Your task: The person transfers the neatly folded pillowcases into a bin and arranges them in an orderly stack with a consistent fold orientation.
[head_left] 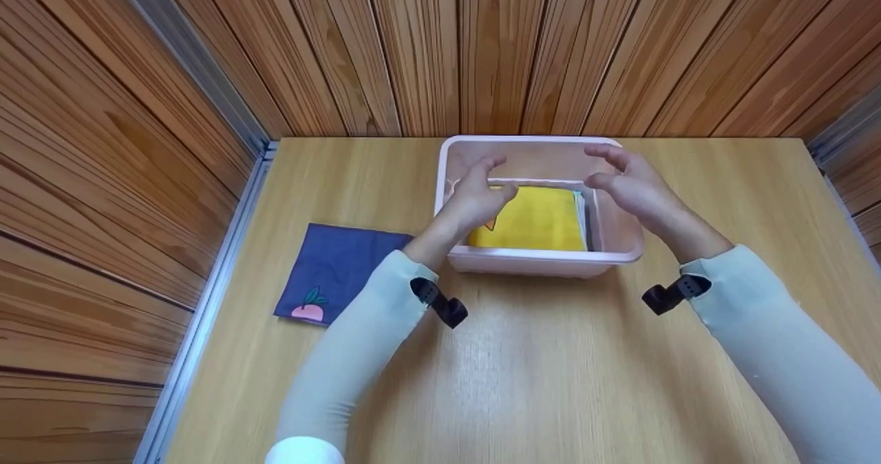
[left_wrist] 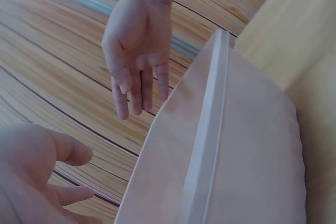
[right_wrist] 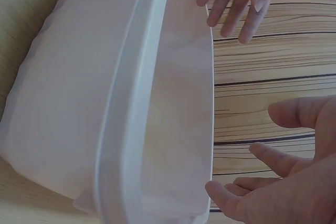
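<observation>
A pale pink plastic bin stands on the table, with a folded yellow cloth lying inside it. Beside the yellow cloth, at its right edge, thin edges of other folded cloth show. My left hand hovers above the bin's left part, fingers spread and holding nothing. Over the bin's right rim is my right hand, its fingers loosely bent with nothing between them. Both wrist views show the two hands apart above the bin's rim, palms turned toward each other. The bin's floor is hidden in those views.
A folded navy cloth with a pink fruit print lies left of the bin, partly covered by my left forearm. Wooden plank walls rise behind and at the sides. A metal rail runs along the table's left edge.
</observation>
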Demonstrator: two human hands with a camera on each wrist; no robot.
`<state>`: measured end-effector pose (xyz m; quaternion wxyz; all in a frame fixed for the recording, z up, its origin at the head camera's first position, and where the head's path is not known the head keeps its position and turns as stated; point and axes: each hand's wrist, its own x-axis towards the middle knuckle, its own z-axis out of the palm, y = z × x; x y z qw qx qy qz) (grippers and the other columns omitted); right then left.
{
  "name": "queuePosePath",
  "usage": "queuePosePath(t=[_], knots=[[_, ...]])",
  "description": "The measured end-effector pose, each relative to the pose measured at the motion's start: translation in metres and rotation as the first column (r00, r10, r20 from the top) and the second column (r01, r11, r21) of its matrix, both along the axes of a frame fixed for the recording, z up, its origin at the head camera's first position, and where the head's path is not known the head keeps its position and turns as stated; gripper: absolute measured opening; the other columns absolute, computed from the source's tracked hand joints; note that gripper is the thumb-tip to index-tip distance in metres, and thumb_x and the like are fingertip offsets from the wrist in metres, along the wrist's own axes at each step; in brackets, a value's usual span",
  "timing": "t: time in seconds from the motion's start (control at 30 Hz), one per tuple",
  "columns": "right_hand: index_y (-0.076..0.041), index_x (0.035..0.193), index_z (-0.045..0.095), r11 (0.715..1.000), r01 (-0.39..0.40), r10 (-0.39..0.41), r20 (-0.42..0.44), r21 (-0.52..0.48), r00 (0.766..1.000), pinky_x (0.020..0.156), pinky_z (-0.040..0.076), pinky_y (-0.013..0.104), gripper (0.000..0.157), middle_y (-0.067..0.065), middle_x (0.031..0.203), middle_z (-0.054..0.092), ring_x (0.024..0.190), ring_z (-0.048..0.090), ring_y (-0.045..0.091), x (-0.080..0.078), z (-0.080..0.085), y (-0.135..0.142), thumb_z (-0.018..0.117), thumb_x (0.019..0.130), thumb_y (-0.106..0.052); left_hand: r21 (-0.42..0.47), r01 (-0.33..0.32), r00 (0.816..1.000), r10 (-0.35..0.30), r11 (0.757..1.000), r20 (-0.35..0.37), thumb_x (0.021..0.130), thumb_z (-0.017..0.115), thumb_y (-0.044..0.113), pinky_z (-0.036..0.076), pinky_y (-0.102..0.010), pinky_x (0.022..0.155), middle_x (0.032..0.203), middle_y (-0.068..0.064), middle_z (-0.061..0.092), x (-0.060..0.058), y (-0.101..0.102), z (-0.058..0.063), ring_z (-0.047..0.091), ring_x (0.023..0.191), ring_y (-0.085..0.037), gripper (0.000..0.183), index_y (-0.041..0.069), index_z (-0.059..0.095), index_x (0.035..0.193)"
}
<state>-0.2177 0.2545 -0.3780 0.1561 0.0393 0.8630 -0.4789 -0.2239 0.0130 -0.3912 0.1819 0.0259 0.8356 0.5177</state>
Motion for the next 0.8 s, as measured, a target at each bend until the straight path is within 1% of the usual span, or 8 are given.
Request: queuePosePath(t=[0.1,0.17,0.23,0.3,0.47,0.6,0.77,0.8], knots=[[-0.017,0.162,0.029,0.999,-0.018,0.018,-0.004,0.030,1.000,0.117,0.011,0.070,0.065,0.011,0.170,0.015,0.155,0.009,0.039,0.002,0.001,-0.002,0.056,0.102,-0.022,-0.108,0.035,0.997,-0.042,0.994,-0.061,0.101,0.064,0.027,0.042,-0.043,0.110,0.164,-0.003,0.033,0.003,0.001,0.001,0.043,0.141,-0.020,0.061,0.019,0.040,0.157],[-0.017,0.162,0.029,0.998,-0.030,0.031,-0.009,0.061,0.999,0.117,0.016,0.069,0.066,0.011,0.169,0.017,0.154,0.013,0.040,0.004,0.001,-0.004,0.056,0.102,-0.025,-0.199,0.058,0.991,-0.081,0.978,-0.106,0.101,0.064,0.031,0.028,-0.047,0.120,0.166,-0.003,0.028,0.006,0.003,0.001,0.033,0.149,-0.022,0.063,0.019,0.039,0.158],[-0.017,0.162,0.028,0.994,-0.047,0.049,-0.021,0.102,0.999,0.116,0.022,0.067,0.068,0.011,0.170,0.016,0.153,0.017,0.042,0.007,0.001,-0.005,0.057,0.102,-0.031,-0.297,0.087,0.982,-0.133,0.951,-0.138,0.101,0.063,0.037,0.010,-0.051,0.125,0.169,-0.003,0.021,0.009,0.004,0.001,0.018,0.155,-0.023,0.066,0.020,0.036,0.159],[-0.016,0.162,0.028,0.988,-0.071,0.078,-0.043,0.139,0.996,0.115,0.026,0.065,0.070,0.011,0.171,0.011,0.153,0.017,0.043,0.010,0.000,-0.006,0.058,0.102,-0.037,-0.386,0.127,0.970,-0.196,0.914,-0.146,0.101,0.059,0.045,0.000,-0.054,0.124,0.171,-0.003,0.014,0.012,0.004,0.001,0.008,0.157,-0.025,0.071,0.022,0.031,0.161],[-0.009,0.163,0.022,0.954,-0.146,0.190,-0.149,0.261,0.971,0.114,0.018,0.070,0.079,0.016,0.170,-0.001,0.154,0.004,0.044,0.020,-0.004,-0.008,0.054,0.102,-0.050,-0.543,0.199,0.930,-0.332,0.816,-0.157,0.101,0.049,0.058,-0.009,-0.060,0.121,0.172,-0.004,0.003,0.021,0.005,0.000,-0.005,0.157,-0.028,0.078,0.022,0.020,0.164],[-0.008,0.163,0.016,0.917,-0.187,0.272,-0.208,0.354,0.940,0.110,0.011,0.077,0.083,0.021,0.169,-0.005,0.154,-0.005,0.045,0.029,-0.007,-0.012,0.044,0.103,-0.058,-0.612,0.206,0.902,-0.391,0.764,-0.184,0.102,0.041,0.062,-0.010,-0.067,0.117,0.171,-0.008,0.001,0.027,0.005,-0.001,-0.007,0.156,-0.033,0.080,0.020,0.016,0.165],[-0.008,0.163,0.014,0.872,-0.236,0.358,-0.230,0.429,0.905,0.112,-0.008,0.075,0.078,0.026,0.167,-0.007,0.152,-0.014,0.046,0.039,-0.012,-0.016,0.037,0.106,-0.056,-0.692,0.211,0.872,-0.453,0.691,-0.185,0.101,0.028,0.068,-0.011,-0.071,0.115,0.171,-0.009,-0.007,0.032,0.002,-0.003,-0.015,0.154,-0.035,0.081,0.022,0.010,0.165],[-0.009,0.163,0.013,0.863,-0.242,0.369,-0.225,0.443,0.902,0.112,-0.011,0.074,0.078,0.026,0.167,-0.008,0.152,-0.015,0.046,0.041,-0.013,-0.016,0.036,0.106,-0.057,-0.697,0.212,0.869,-0.459,0.685,-0.187,0.101,0.027,0.068,-0.012,-0.071,0.115,0.170,-0.009,-0.008,0.032,0.002,-0.003,-0.017,0.153,-0.035,0.081,0.022,0.009,0.165]])
